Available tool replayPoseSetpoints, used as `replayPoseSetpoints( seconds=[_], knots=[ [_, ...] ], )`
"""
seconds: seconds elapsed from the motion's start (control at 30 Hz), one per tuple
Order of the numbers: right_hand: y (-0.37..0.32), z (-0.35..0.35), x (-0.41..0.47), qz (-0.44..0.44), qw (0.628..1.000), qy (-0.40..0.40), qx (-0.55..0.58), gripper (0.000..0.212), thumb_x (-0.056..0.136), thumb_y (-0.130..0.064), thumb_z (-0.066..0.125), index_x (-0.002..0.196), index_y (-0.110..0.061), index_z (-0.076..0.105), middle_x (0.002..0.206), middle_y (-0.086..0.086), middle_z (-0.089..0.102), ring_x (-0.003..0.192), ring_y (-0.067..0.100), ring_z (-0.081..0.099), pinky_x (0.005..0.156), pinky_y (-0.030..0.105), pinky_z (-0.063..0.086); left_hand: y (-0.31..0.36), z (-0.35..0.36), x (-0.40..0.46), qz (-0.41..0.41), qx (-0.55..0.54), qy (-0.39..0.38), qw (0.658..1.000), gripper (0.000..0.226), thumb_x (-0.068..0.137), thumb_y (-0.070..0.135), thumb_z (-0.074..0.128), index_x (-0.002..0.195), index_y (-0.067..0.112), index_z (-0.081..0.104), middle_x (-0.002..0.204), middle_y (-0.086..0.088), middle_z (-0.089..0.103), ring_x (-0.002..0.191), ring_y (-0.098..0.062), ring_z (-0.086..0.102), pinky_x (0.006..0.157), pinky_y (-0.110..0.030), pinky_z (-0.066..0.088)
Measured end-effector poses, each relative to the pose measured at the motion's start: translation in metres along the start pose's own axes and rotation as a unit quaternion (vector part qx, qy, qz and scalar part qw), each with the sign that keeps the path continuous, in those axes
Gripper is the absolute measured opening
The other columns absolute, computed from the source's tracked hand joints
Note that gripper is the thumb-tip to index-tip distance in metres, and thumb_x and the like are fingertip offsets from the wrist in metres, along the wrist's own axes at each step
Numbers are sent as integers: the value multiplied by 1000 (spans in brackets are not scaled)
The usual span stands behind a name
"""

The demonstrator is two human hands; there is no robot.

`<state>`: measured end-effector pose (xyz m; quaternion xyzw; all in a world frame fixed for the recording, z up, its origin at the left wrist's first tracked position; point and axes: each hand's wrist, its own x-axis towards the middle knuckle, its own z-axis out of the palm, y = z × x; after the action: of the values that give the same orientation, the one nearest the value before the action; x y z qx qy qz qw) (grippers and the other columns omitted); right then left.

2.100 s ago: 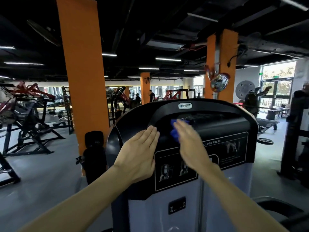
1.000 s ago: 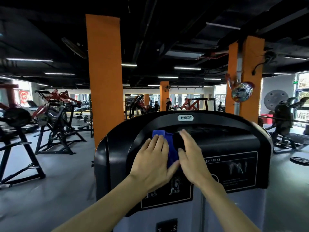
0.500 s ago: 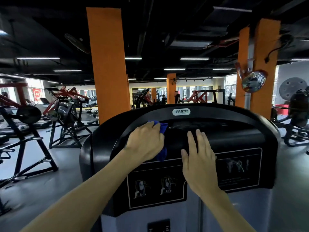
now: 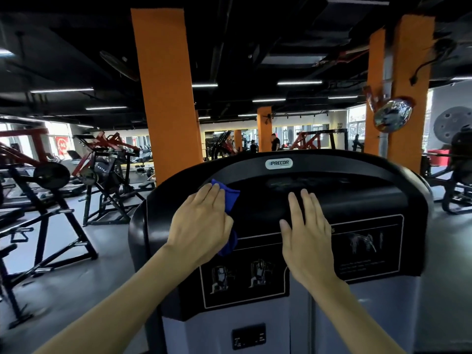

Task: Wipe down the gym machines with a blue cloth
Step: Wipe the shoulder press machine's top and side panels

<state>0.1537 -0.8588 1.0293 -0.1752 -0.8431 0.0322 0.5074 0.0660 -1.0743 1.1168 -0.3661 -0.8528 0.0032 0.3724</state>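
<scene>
A black-topped gym machine (image 4: 357, 198) with a Precor badge and instruction placards fills the middle of the view. My left hand (image 4: 201, 223) lies flat on its curved black shroud, fingers straight, pressing a blue cloth (image 4: 231, 198) against the surface. Blue fabric shows past my fingertips and below the palm. My right hand (image 4: 306, 231) rests flat and empty on the shroud to the right, fingers straight.
An orange pillar (image 4: 166, 88) stands behind the machine at left, another orange pillar (image 4: 398, 83) at right with a round mirror. Red and black plate-loaded machines (image 4: 102, 175) crowd the floor at left. People stand far back.
The blue cloth passed from under my right hand to my left hand, which carried it leftward along the shroud. My right hand settled flat to the right.
</scene>
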Motion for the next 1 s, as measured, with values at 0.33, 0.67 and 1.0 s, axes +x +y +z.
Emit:
replayPoseSetpoints(
  seconds=[0.33, 0.67, 1.0],
  knots=[
    [3, -3, 2, 24, 999, -19, 25, 71, 109, -52, 27, 163, -9, 11, 172, 2, 0, 158, 13, -6, 126, 32, 10, 65, -12, 119, 34, -188, -181, 965, 45, 110, 27, 27, 138, 6, 56, 149, -10, 53, 136, -30, 49, 111, -42, 34],
    [13, -4, -6, 11, 999, -31, -2, 74, 106, -53, 25, 164, -13, 6, 172, 1, -3, 158, 13, -9, 124, 36, 18, 31, -4, 50, 111, -131, -92, 981, 59, 109, 34, 28, 163, 12, 29, 172, -2, 22, 157, -15, 22, 127, -28, 15],
    [24, -8, -6, 17, 996, -28, 81, 79, 104, -52, 41, 164, -11, 10, 172, -3, 1, 158, 10, -5, 127, 31, 11, 121, -1, 110, 28, -144, -88, 985, 39, 102, 34, 36, 101, 7, 63, 117, -16, 65, 100, -31, 59, 82, -37, 47]
  ],
)
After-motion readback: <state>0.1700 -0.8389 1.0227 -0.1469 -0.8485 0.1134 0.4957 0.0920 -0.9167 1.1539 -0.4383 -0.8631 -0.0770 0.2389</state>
